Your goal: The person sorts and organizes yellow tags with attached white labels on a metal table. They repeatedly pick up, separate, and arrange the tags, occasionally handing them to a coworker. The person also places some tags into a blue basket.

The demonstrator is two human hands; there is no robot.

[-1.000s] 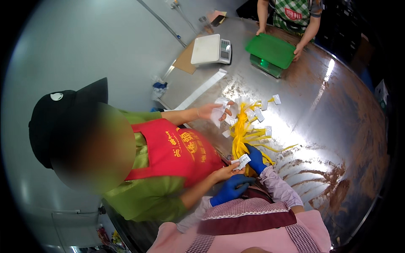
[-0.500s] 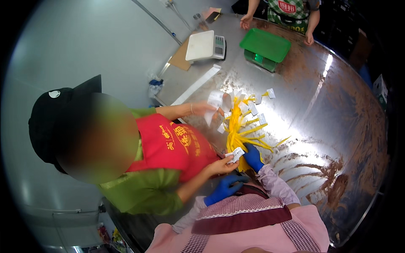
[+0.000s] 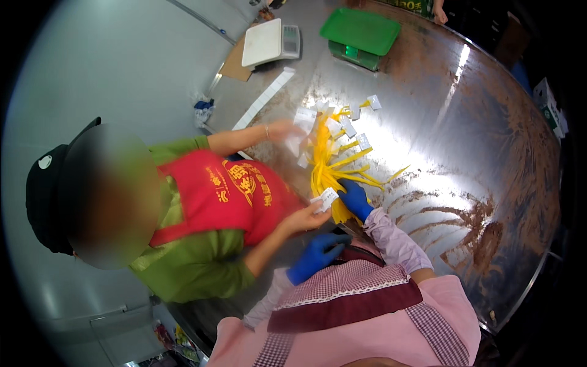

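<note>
My right hand (image 3: pixel 354 197), in a blue glove, is closed on a bunch of yellow strips (image 3: pixel 328 168) with small white tags on their ends, lying on the steel table. My left hand (image 3: pixel 315 257), also blue-gloved, hovers by my apron (image 3: pixel 342 287) at the near edge, fingers loosely bent and apart, apparently empty. Beside my right hand, a co-worker in a red apron holds a printed white label (image 3: pixel 325 199) in one hand; their other hand (image 3: pixel 282 131) is blurred among translucent bags or labels left of the bunch.
Toward the back stand a white scale (image 3: pixel 262 43) and a green-trayed scale (image 3: pixel 361 30), near cardboard (image 3: pixel 235 66). A long white strip (image 3: pixel 263 98) lies left on the steel table (image 3: pixel 440 147), which has brown smears. Another person's hand (image 3: pixel 439 14) shows at the far edge.
The scene has shifted up and left in view. The far person let go of the green tray and is mostly out of frame. The red-aproned co-worker's far hand moved slightly; my hands stay similarly placed.
</note>
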